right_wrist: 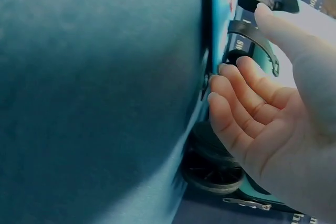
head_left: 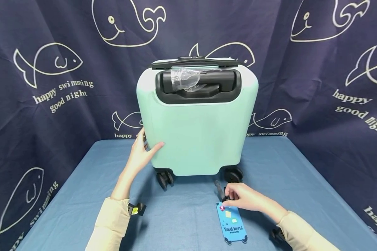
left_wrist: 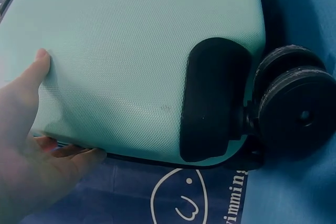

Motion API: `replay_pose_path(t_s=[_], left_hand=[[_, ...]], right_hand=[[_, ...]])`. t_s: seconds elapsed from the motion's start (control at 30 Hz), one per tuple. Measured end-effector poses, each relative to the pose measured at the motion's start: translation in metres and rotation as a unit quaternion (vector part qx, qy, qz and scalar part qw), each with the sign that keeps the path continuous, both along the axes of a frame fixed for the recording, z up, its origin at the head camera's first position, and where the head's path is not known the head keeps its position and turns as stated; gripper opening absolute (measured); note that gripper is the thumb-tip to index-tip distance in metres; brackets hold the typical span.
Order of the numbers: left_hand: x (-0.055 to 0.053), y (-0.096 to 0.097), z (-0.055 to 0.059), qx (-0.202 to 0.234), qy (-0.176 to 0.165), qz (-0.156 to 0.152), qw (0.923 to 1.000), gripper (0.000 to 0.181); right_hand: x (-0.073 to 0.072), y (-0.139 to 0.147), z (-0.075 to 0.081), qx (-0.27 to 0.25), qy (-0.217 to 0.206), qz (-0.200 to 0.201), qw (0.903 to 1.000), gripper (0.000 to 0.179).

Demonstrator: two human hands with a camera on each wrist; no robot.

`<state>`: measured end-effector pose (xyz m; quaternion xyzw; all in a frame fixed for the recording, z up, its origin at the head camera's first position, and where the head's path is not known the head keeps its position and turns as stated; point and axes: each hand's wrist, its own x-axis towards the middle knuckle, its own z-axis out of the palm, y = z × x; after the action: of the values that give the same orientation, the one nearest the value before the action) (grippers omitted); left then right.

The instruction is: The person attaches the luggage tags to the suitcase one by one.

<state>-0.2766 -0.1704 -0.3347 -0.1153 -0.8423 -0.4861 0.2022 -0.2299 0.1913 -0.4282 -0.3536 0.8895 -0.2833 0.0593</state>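
A mint-green suitcase [head_left: 198, 139] stands upright on its wheels, its black recess and handle at the top. My left hand [head_left: 141, 153] holds its left edge, thumb on the broad face and fingers round the side, as the left wrist view also shows at the suitcase [left_wrist: 121, 72]. In front of the right wheel, a blue luggage tag [head_left: 230, 223] with "Travel World" lettering lies on the cloth. My right hand [head_left: 245, 198] is at the tag's strap end. In the right wrist view its thumb stands apart from the bent fingers, with the dark strap [right_wrist: 257, 34] looping behind them.
Blue cloth [head_left: 182, 216] covers the table. A navy curtain [head_left: 66, 115] with white fish and whale drawings hangs behind and at both sides. Clear plastic wrap [head_left: 185, 78] clings to the suitcase handle. Black wheels [head_left: 234, 174] stick out under the suitcase.
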Motion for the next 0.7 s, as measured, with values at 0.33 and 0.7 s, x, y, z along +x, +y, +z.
replay_pose_path(t_s=[0.33,0.7], left_hand=[[0.013,0.01,0.012,0.012,-0.006,-0.007,0.9999,0.079],[0.004,0.004,0.002,0.035,-0.011,-0.011,0.9993,0.081]], right_hand=[[0.003,0.005,-0.006,0.023,0.002,-0.015,0.9996,0.028],[0.005,0.006,-0.006,0.039,0.001,-0.036,0.9986,0.021]])
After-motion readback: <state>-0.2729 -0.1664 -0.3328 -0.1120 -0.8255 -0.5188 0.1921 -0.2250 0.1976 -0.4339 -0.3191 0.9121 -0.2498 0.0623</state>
